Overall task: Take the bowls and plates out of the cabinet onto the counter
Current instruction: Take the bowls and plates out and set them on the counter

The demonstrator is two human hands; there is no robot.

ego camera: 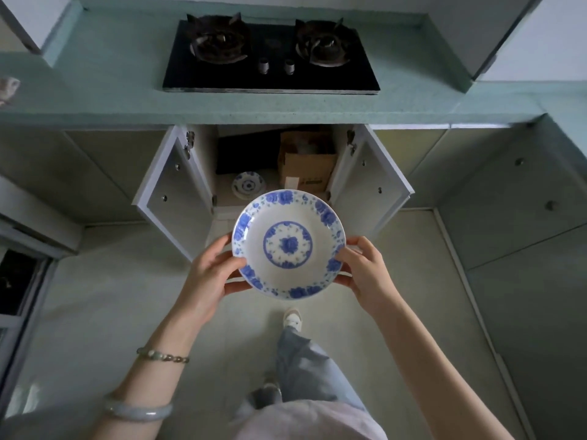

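A white plate with blue flowers [288,244] is held level in the air in front of the open cabinet [273,173]. My left hand [211,274] grips its left rim, thumb on top. My right hand [365,268] grips the right rim the same way. Inside the cabinet, on its floor, a small stack of matching blue-and-white dishes [248,184] lies near the front left. The green counter [127,90] runs above the cabinet.
A black two-burner gas stove [271,55] sits on the counter's middle. Both cabinet doors [173,192] [373,185] stand swung wide open. A cardboard box [308,168] fills the cabinet's right side. My legs and a shoe [292,319] are on the floor below.
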